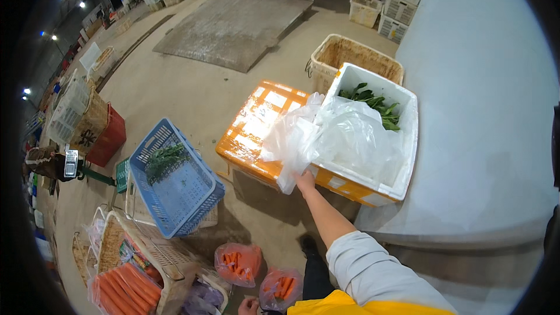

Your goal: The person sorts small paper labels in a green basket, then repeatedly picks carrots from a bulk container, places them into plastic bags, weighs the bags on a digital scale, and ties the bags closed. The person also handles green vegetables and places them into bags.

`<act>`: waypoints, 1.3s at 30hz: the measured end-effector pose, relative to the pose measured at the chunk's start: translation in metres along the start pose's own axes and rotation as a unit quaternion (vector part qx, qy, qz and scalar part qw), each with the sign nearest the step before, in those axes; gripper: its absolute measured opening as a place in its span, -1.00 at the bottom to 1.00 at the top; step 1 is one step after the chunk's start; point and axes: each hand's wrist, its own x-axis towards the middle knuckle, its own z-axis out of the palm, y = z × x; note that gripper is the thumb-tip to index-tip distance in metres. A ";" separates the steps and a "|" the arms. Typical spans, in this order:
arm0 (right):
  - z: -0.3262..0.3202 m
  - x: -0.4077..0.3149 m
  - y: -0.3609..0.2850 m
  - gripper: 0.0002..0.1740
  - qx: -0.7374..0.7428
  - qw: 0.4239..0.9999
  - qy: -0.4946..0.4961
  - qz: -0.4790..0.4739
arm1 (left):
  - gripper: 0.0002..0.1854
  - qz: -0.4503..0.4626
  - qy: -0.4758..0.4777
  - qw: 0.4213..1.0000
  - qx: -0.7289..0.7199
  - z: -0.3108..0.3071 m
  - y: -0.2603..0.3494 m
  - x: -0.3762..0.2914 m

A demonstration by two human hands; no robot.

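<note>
My right hand reaches forward and grips the edge of a clear plastic bag. The plastic spreads across an orange-taped foam box and into an open white foam box. Inside the open box, leafy greens show at the far end, beside more clear plastic sheeting. Only part of my left hand shows, at the bottom edge with its fingers curled; what it may hold is hidden. Near it on the floor sit two bags of carrots.
A blue plastic crate holding some greens stands left, above crates with bagged carrots. Behind the foam boxes is a stained crate. A pale wall-like surface borders the right. A metal ramp plate lies farther off.
</note>
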 end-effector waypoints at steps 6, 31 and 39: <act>-0.083 -0.009 -0.044 -0.47 0.254 0.947 -0.172 0.090 | -0.40 0.076 -0.049 0.967 -0.239 0.027 0.233 0.101; -0.140 0.059 -0.174 -0.70 0.196 0.890 -0.384 -0.147 | -0.58 0.141 -0.099 0.921 -0.349 -0.144 0.387 0.060; -0.154 0.283 -0.029 -0.61 -0.556 0.765 -0.312 -0.092 | -0.61 0.059 0.204 0.977 0.033 -0.130 0.248 0.022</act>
